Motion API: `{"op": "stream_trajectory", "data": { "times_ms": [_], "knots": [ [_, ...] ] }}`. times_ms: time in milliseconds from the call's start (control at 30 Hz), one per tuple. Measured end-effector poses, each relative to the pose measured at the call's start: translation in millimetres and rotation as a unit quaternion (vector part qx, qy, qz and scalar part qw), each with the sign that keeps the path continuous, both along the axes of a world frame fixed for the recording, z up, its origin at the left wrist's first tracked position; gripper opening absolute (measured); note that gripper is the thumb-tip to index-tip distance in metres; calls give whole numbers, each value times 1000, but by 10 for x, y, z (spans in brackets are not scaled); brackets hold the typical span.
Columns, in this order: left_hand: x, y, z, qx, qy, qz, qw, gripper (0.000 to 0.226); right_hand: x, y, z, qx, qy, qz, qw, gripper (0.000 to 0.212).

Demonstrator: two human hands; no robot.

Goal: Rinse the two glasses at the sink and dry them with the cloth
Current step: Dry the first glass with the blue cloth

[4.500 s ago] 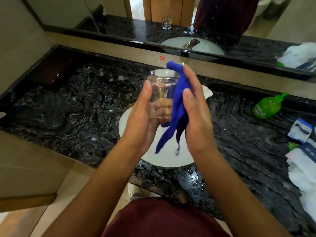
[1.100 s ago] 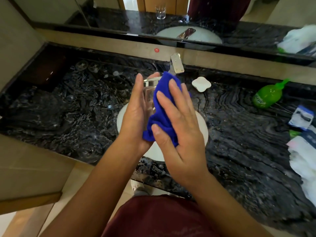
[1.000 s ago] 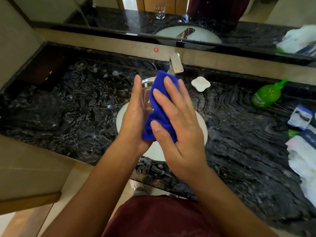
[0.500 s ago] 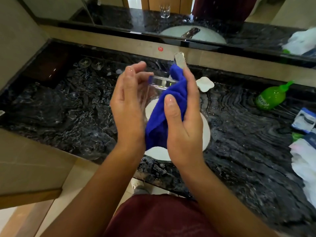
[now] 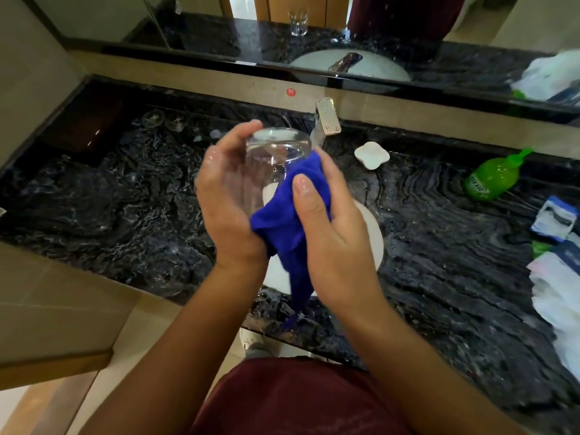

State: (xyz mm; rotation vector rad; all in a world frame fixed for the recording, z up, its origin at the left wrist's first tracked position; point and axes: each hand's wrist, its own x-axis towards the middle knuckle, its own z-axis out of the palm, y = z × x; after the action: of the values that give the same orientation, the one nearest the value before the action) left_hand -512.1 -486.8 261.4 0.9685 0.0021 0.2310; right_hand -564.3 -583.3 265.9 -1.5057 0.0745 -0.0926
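My left hand [image 5: 226, 208] holds a clear glass [image 5: 276, 152] above the white sink [image 5: 372, 233], tipped so that one round end faces up and away from me. My right hand [image 5: 332, 233] presses a blue cloth [image 5: 282, 221] against the glass's near, lower side, and a tail of the cloth hangs down between my wrists. A second clear glass [image 5: 168, 276] stands on the black counter near its front left edge. Its reflection shows in the mirror.
The chrome faucet [image 5: 328, 120] stands just behind the held glass. A white soap dish [image 5: 372, 154], a green bottle [image 5: 492, 178] on its side, a blue-and-white packet [image 5: 555, 216] and white plastic [image 5: 558, 296] lie on the wet black marble counter [image 5: 110, 208] to the right.
The glass has turned in my left hand and tipped further over. The cloth has slid from the upper side of the glass down to its lower part, with its tail hanging loose again.
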Motion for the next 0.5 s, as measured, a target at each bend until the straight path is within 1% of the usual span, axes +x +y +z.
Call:
{"op": "stream_trajectory", "data": {
  "times_ms": [33,67,133,200,267,333,367,433,500],
  "knots": [
    [23,25,29,-23,29,-6,999,56,-42,21,-16,13,7,7,1000,70],
    [45,54,36,-38,48,-18,998,54,-68,36,-31,27,13,13,999,70],
    [57,76,55,-29,67,-26,997,55,-60,40,-15,59,33,12,998,63],
    [7,47,50,-27,42,-41,998,54,45,17,25,81,57,-7,995,53],
    [-46,3,64,-8,10,-40,999,56,178,-17,70,108,74,-32,991,51],
    [-100,-36,37,20,-10,-23,999,64,274,-35,114,140,78,-42,986,48],
    [-118,-48,22,28,-14,-21,999,69,294,-36,130,142,75,-39,986,46],
    [-111,-30,-12,30,-23,-10,999,63,266,-19,146,114,62,-25,991,46],
    [-61,21,-27,42,-37,3,998,63,171,14,133,82,49,-8,995,50]
  ]
}}
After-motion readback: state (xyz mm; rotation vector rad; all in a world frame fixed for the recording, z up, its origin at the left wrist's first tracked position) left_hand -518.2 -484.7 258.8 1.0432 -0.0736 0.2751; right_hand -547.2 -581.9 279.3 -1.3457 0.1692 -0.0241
